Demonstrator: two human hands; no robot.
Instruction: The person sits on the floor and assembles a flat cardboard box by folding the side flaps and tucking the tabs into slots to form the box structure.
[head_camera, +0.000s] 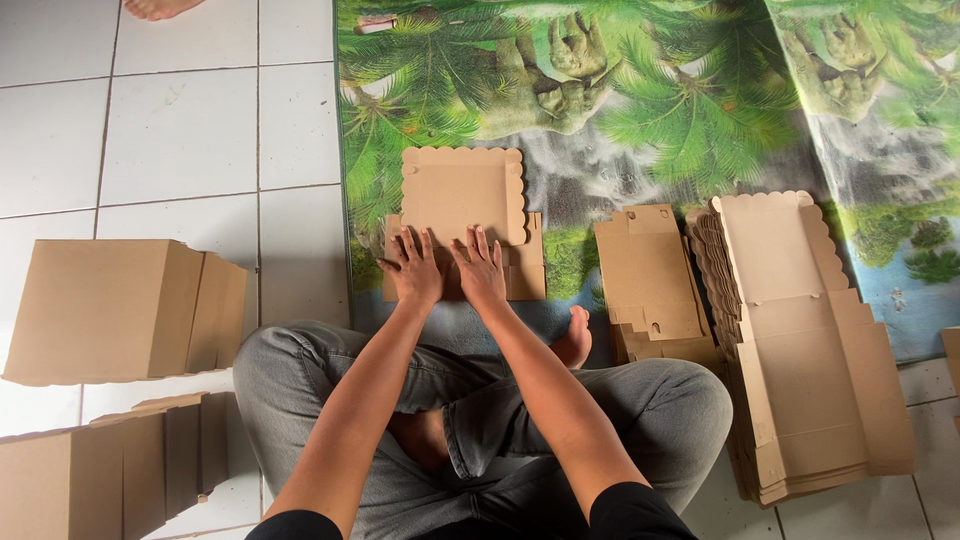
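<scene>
A flat brown cardboard box blank (463, 195) with a scalloped edge lies on a green jungle-print mat (650, 110) in front of my crossed legs. My left hand (412, 265) and my right hand (480, 267) press side by side, fingers spread, on the near part of that blank. Neither hand grips anything; both palms lie flat on the cardboard.
A stack of unfolded blanks (800, 340) lies at the right, with a smaller pile of cardboard pieces (650, 280) beside it. Folded boxes (125, 310) stand on the white tiles at the left, more (90, 470) below them. Another person's bare foot (155, 8) shows at the top left.
</scene>
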